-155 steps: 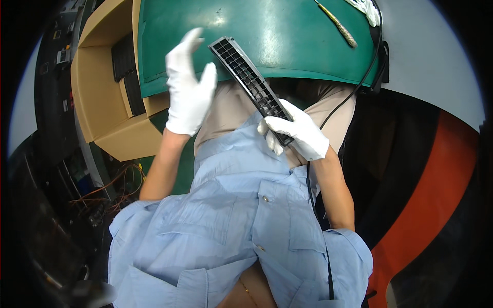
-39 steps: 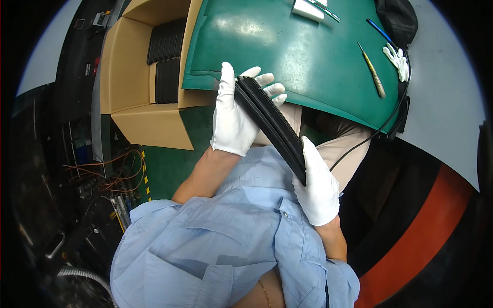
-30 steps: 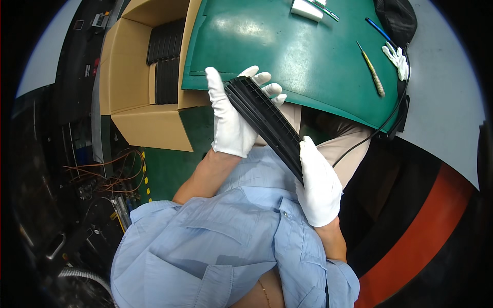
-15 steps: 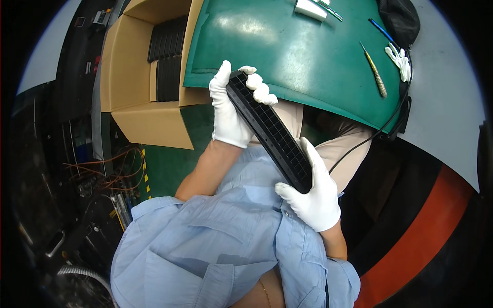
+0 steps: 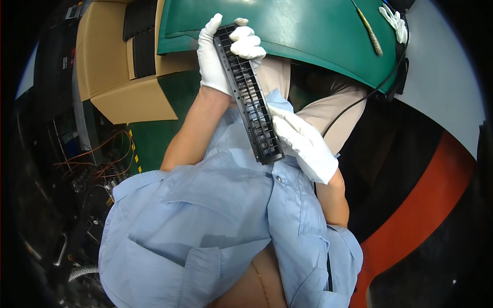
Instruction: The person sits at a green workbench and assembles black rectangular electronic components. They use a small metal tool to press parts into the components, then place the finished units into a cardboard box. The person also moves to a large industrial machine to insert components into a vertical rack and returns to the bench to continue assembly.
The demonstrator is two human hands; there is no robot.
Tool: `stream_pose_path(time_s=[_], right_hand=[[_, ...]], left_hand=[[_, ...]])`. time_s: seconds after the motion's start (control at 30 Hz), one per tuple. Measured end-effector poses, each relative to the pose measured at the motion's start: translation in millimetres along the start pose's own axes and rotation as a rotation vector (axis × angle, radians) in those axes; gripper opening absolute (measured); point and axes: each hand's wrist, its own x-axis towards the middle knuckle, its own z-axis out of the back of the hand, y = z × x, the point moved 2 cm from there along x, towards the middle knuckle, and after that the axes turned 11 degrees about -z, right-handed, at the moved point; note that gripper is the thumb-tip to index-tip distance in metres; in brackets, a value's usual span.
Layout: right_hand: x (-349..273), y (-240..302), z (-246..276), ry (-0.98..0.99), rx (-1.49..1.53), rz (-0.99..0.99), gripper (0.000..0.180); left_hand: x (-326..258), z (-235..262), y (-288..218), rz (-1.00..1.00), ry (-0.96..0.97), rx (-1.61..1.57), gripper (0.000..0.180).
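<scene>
White-gloved hands are gripping a long black plastic grille with rows of slots (image 5: 249, 97) — the left hand (image 5: 218, 54) is curling its fingers around the upper end, the right hand (image 5: 304, 143) is clasping the lower end. The grille is slanting above the lap, its top reaching over the edge of the green table (image 5: 308, 36). On that table a slim yellowish tool (image 5: 371, 33) is lying — beside it a crumpled white glove (image 5: 393, 20). To the left, an open brown cardboard box (image 5: 110, 66) is holding more dark parts.
</scene>
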Motion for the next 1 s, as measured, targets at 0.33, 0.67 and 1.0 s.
stream_pose_path(time_s=[0.33, 0.67, 1.0], right_hand=[[12.3, -8.1, 7.0, -0.013, 0.209, -0.024, 0.047], [14.8, -6.8, 10.8, 0.057, 0.283, 0.055, 0.059], [18.6, -17.9, 19.5, 0.028, 0.281, 0.047, 0.058]], left_hand=[[2.7, -4.8, 0.1, -0.042, -0.016, 0.192, 0.032], [0.5, 0.4, 0.6, -0.192, -0.167, 0.355, 0.034], [1.1, 5.5, 0.7, -0.193, -0.204, 0.294, 0.034]])
